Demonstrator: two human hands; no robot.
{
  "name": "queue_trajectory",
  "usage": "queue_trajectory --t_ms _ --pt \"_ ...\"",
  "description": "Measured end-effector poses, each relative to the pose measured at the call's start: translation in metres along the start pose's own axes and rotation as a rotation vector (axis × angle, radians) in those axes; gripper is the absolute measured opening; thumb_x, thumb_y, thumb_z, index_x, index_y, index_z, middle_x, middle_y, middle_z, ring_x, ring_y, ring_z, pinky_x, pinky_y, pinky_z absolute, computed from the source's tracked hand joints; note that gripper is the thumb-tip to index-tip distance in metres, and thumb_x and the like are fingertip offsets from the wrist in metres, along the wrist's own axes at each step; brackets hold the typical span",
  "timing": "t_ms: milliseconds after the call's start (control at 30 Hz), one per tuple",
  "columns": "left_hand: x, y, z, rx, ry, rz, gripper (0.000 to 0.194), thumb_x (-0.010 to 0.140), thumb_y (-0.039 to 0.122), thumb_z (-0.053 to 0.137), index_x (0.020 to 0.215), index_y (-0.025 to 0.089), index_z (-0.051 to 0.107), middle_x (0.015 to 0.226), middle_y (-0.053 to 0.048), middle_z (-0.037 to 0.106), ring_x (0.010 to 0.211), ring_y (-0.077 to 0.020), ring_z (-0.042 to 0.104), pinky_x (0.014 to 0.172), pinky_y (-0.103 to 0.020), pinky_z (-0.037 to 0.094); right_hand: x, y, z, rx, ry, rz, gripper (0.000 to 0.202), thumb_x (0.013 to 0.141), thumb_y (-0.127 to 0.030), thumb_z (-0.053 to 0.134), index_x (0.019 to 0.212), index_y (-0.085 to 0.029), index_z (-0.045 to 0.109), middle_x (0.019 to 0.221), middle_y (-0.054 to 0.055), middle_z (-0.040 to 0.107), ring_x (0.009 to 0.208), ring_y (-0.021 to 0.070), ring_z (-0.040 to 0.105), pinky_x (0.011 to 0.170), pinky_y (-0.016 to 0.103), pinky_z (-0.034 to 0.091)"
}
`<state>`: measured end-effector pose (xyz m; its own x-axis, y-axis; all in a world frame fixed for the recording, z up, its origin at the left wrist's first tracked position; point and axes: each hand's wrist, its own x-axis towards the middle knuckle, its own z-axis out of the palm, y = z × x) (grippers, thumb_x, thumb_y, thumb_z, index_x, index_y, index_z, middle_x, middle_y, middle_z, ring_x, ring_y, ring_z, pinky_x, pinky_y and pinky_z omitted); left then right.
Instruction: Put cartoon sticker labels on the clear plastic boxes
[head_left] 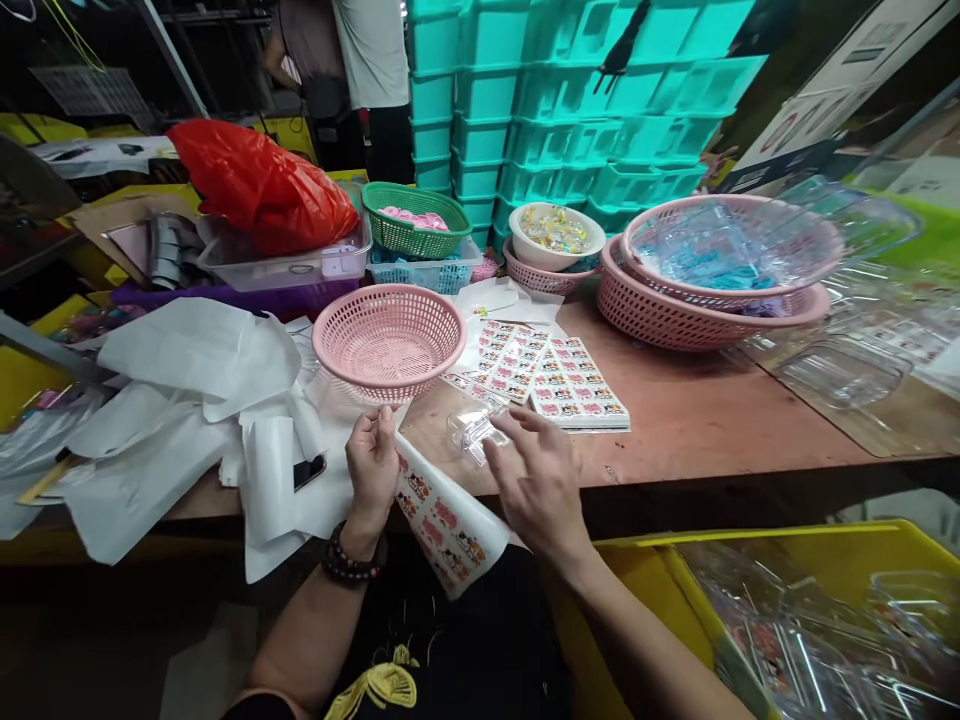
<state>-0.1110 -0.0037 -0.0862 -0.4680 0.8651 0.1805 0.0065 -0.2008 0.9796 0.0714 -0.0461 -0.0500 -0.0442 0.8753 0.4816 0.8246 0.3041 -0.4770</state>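
Note:
My left hand (373, 465), with a beaded bracelet on its wrist, pinches the upper corner of a sticker sheet (442, 520). The sheet hangs tilted and curled over my lap, printed with rows of small red and orange cartoon figures. My right hand (541, 480) is open, its fingers apart and pointing to the left. Just beyond those fingertips a clear plastic case (474, 428) lies at the table's front edge; I cannot tell whether they touch it. Behind it rests a stack of sticker sheets (577, 385), with more loose sheets (506, 355) fanned to its left.
A pink basket (390, 375) stands ahead of my left hand. Crumpled white backing paper (199, 350) covers the table's left side. Pink baskets (675, 325) with clear and blue plastic sit at the right. A yellow bin (660, 590) of clear cases is at my lower right.

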Motion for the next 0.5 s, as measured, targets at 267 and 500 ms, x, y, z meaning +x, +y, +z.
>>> queue_trajectory --t_ms 267,500 --pt "-0.011 0.014 0.001 0.096 0.108 0.214 0.04 0.096 0.054 0.049 0.102 0.018 0.065 0.097 -0.007 0.067 0.093 -0.0206 0.064 0.088 -0.035 0.05 -0.028 -0.009 -0.028 0.566 -0.212 0.17 0.015 0.088 -0.023 0.061 0.103 -0.023 0.063 0.09 0.004 0.073 0.078 0.0184 0.072 0.071 0.028 0.058" --pt "-0.027 0.081 -0.035 0.722 -0.547 0.914 0.064 0.083 0.058 0.07 0.134 0.021 0.058 0.138 -0.013 0.061 0.133 -0.0334 0.049 0.118 -0.055 0.024 -0.026 0.004 -0.053 0.445 -0.443 0.127 0.01 0.09 -0.023 0.057 0.082 -0.022 0.062 0.077 0.002 0.072 0.066 0.016 0.067 0.059 0.025 0.048"
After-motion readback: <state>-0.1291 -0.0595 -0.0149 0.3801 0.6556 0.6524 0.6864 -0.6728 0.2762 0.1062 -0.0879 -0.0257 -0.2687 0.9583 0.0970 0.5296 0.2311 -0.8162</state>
